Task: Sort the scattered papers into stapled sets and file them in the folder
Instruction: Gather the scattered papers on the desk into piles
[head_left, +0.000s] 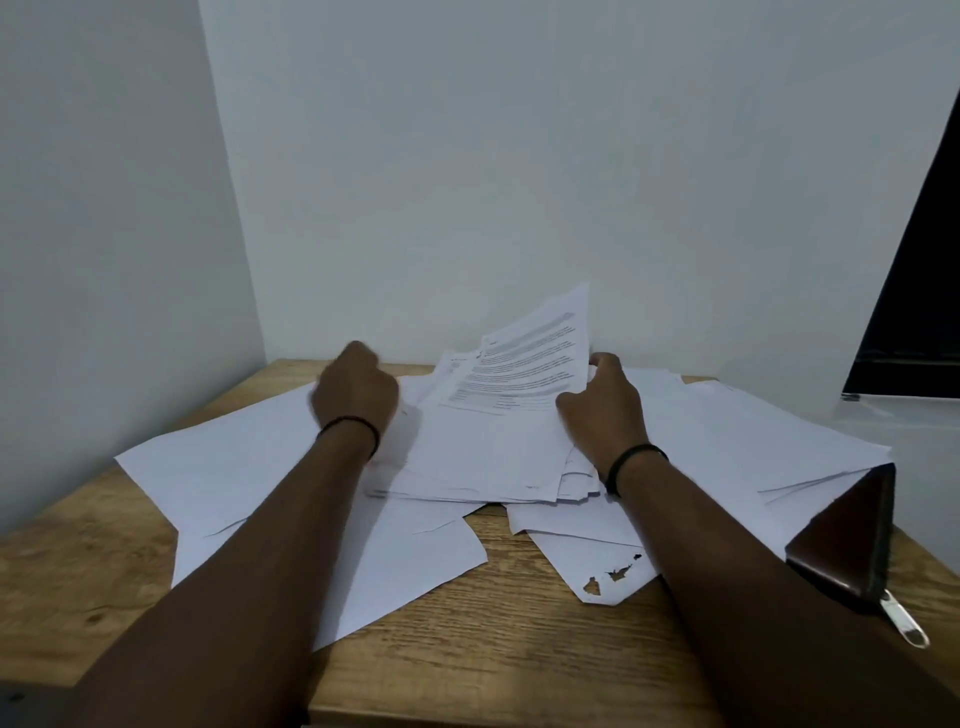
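White papers (291, 467) sprawl over the desk (519, 649); right hand (605, 410) pinches a printed sheet (524, 358), tilting it up, probably to read. Left hand (353, 395) curls; grip unclear. Folder (852, 540) waits right.

The room is dim, with a cool and flat light. The wall (519, 156) looks grey-blue and is a little brighter beyond the right hand (602, 405). The left hand (356, 389) is blurred, and a soft shadow lies on the papers (467, 447) just beside it. The printed lines on the raised sheet (530, 358) next to the right hand are too soft to read. Wall edges bend near the frame borders. The table (519, 649) grain below the hands stays sharper.
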